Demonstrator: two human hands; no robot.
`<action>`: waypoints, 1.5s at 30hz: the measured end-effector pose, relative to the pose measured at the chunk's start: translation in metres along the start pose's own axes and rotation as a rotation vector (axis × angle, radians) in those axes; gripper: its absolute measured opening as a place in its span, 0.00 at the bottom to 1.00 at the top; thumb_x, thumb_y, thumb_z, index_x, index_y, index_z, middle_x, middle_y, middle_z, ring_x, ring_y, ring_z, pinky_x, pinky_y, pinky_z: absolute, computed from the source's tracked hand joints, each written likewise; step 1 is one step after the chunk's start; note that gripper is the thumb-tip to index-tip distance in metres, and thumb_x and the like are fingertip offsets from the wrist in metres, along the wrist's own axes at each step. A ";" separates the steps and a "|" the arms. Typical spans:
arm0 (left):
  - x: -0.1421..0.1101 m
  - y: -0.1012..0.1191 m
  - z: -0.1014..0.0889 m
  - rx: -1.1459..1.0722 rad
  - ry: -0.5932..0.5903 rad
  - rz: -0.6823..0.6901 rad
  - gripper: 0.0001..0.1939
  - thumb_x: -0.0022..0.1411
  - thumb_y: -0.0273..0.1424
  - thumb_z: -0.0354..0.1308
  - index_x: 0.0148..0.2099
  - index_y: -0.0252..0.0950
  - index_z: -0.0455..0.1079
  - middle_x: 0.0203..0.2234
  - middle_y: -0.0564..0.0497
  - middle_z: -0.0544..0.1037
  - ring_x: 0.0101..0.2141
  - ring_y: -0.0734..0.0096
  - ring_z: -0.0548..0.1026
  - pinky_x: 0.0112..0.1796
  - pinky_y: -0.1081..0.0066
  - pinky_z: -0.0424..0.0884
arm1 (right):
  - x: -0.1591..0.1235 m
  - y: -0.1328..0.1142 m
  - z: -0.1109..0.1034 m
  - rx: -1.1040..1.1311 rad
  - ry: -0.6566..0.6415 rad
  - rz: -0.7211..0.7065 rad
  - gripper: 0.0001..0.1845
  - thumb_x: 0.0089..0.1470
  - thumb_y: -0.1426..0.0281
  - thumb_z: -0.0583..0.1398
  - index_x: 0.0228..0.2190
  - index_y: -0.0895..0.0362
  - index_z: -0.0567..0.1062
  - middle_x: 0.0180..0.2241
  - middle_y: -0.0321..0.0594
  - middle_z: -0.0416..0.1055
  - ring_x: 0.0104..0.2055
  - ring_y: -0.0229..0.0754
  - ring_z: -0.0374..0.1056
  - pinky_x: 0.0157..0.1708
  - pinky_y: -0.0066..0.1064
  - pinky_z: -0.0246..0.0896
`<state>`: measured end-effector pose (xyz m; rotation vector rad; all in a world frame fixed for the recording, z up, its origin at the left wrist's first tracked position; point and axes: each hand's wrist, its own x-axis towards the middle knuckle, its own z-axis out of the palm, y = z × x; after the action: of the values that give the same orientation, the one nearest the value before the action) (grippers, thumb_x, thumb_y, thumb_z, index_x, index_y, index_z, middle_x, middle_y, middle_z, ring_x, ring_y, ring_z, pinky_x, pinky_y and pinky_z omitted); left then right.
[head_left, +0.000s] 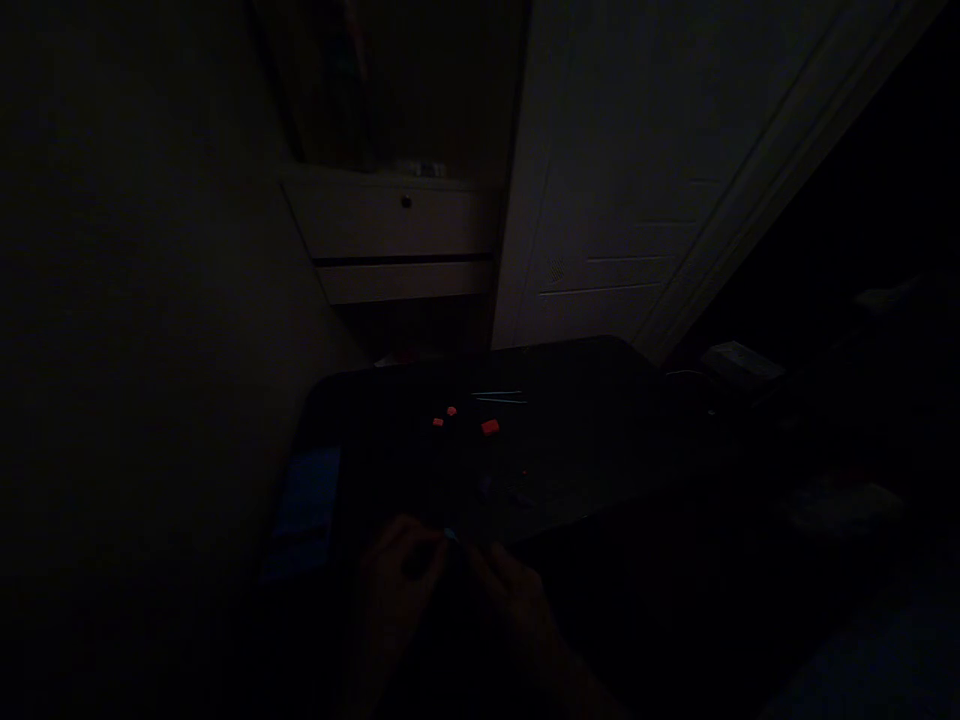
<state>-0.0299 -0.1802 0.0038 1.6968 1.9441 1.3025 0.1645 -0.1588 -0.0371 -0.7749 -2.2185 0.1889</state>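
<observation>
The scene is very dark. My left hand (397, 565) and my right hand (514, 585) come together low in the view, at the near side of a dark table (585, 400). Between their fingertips shows a small pale bluish piece (450, 534), too dim to name. The left thumb and fingers pinch at it, and the right fingers close on its other side. Beyond the hands lie a larger red-orange block (490, 428) and two small red-orange pieces, one nearer (438, 422) and one farther (451, 411). A pair of thin tweezers (499, 397) rests behind them.
A faintly lit tablet or phone (304, 510) lies at the table's left edge. Dim small items (517, 497) and a tiny red speck (524, 472) are right of centre. Behind stand a drawer cabinet (390, 225) and a white door (600, 180).
</observation>
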 end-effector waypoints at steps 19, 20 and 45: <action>-0.001 -0.007 0.001 0.031 -0.012 0.014 0.05 0.60 0.35 0.68 0.32 0.43 0.84 0.30 0.52 0.84 0.30 0.63 0.82 0.36 0.63 0.76 | -0.003 0.009 0.008 -0.055 0.054 0.048 0.23 0.71 0.79 0.54 0.62 0.60 0.76 0.35 0.44 0.77 0.29 0.41 0.76 0.28 0.26 0.77; -0.001 -0.008 0.002 0.030 -0.011 0.011 0.05 0.60 0.35 0.67 0.32 0.43 0.84 0.30 0.51 0.84 0.30 0.62 0.82 0.36 0.63 0.77 | -0.003 0.009 0.009 -0.054 0.059 0.053 0.23 0.70 0.79 0.54 0.62 0.60 0.76 0.35 0.44 0.78 0.29 0.41 0.76 0.28 0.26 0.76; 0.004 -0.003 -0.002 -0.010 -0.052 -0.063 0.05 0.58 0.36 0.67 0.35 0.42 0.82 0.32 0.49 0.84 0.31 0.59 0.81 0.34 0.61 0.77 | -0.005 0.004 0.008 0.053 0.054 0.053 0.28 0.71 0.78 0.51 0.68 0.58 0.70 0.37 0.46 0.79 0.30 0.43 0.78 0.27 0.28 0.78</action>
<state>-0.0346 -0.1777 0.0040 1.6347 1.9417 1.2316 0.1635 -0.1578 -0.0470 -0.8014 -2.1347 0.2489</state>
